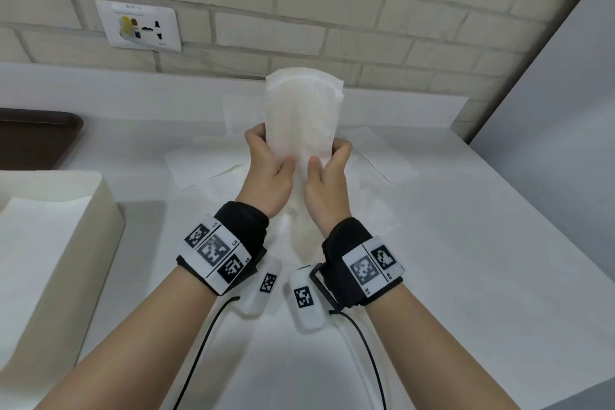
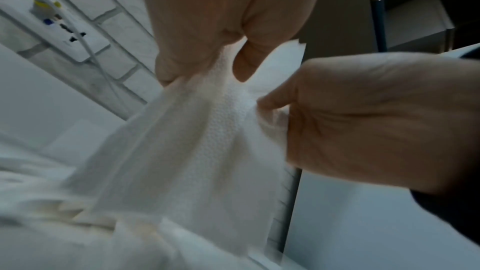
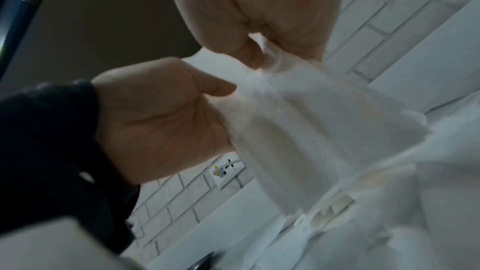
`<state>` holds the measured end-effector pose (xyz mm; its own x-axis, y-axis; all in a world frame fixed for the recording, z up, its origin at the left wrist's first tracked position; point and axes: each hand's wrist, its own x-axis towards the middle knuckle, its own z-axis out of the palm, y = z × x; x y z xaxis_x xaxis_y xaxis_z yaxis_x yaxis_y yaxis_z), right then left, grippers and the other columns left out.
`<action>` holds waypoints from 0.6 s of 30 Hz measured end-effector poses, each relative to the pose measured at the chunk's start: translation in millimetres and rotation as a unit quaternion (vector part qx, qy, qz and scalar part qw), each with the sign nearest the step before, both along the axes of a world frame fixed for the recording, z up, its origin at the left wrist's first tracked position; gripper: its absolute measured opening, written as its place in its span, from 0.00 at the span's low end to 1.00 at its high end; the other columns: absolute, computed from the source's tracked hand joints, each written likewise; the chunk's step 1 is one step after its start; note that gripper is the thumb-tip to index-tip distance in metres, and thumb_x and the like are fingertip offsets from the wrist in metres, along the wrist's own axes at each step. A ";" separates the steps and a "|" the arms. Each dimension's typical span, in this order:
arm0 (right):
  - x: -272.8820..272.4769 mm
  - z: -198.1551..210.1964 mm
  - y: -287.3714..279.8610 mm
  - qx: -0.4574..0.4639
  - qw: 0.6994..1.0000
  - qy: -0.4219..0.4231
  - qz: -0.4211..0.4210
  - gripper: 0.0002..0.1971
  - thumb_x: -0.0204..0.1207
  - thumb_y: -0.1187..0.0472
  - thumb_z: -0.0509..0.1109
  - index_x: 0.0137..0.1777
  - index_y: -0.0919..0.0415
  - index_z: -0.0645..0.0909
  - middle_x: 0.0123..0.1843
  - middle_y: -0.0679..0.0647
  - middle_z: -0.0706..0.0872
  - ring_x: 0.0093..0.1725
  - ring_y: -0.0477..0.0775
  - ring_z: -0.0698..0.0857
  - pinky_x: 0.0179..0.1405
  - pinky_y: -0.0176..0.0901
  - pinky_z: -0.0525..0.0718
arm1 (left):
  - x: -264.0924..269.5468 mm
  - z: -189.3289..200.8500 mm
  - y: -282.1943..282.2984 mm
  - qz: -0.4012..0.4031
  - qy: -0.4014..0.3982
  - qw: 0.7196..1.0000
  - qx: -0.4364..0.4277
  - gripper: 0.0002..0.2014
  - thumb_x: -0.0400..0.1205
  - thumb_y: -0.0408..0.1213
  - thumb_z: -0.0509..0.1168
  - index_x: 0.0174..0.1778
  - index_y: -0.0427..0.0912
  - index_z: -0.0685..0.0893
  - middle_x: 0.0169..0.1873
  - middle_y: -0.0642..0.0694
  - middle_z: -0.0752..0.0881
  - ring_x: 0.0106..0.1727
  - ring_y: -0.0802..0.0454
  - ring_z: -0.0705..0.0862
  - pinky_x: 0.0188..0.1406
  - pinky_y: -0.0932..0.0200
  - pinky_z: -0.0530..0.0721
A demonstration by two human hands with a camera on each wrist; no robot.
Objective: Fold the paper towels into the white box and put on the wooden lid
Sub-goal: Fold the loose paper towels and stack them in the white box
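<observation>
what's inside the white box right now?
A flat white paper towel lies inside the white box at the left edge. The frame crops the box, so anything beneath or beyond that sheet cannot be seen. No lid on it.

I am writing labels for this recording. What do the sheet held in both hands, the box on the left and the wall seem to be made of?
Held sheet: soft embossed paper towel, matte; dotted texture, limp folds.
White box: probably plastic, smooth, off-white; thick rounded rim.
Wall: brick, painted or glazed pale; visible joints.
</observation>
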<state>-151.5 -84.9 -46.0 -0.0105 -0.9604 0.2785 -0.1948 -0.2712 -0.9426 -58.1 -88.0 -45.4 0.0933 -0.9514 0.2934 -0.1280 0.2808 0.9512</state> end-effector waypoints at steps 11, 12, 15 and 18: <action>-6.2 -12.9 -8.5 0.059 0.996 0.071 0.010 0.13 0.79 0.76 0.51 0.55 0.57 0.57 0.54 0.55 0.76 0.48 0.50 0.78 0.38 0.29 0.75 | 1.6 -10.7 -5.0 0.010 -0.069 0.994 0.087 0.15 0.82 0.20 0.49 0.62 0.36 0.60 0.52 0.47 0.72 0.52 0.53 0.74 0.34 0.75 0.72; -5.8 -10.0 -8.4 0.050 0.997 0.060 0.008 0.13 0.80 0.75 0.51 0.55 0.57 0.57 0.53 0.52 0.76 0.46 0.47 0.78 0.38 0.25 0.75 | 0.5 -8.0 -4.0 0.016 -0.060 0.996 0.068 0.17 0.82 0.20 0.50 0.65 0.35 0.59 0.52 0.49 0.72 0.52 0.54 0.74 0.34 0.79 0.73; -7.0 -6.4 -9.1 0.053 0.998 0.021 0.010 0.14 0.80 0.73 0.53 0.56 0.55 0.55 0.52 0.47 0.74 0.49 0.42 0.78 0.43 0.25 0.76 | 1.7 -6.3 -2.0 0.018 -0.028 0.999 0.032 0.25 0.81 0.19 0.53 0.73 0.35 0.54 0.59 0.49 0.71 0.58 0.56 0.73 0.46 0.84 0.71; -8.7 -12.7 -10.1 0.094 0.994 0.049 0.007 0.13 0.81 0.72 0.53 0.59 0.56 0.59 0.60 0.54 0.76 0.58 0.51 0.77 0.53 0.36 0.72 | 4.5 -12.5 -3.0 0.017 -0.036 0.997 0.067 0.27 0.81 0.19 0.53 0.75 0.34 0.54 0.60 0.49 0.70 0.60 0.56 0.71 0.48 0.77 0.68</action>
<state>-160.3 -95.0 -58.7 0.0213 -0.9954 0.0930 -0.2851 -0.0952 -0.9537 -53.5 -91.1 -57.9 0.1103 -0.9791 0.1708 -0.2046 0.1458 0.9679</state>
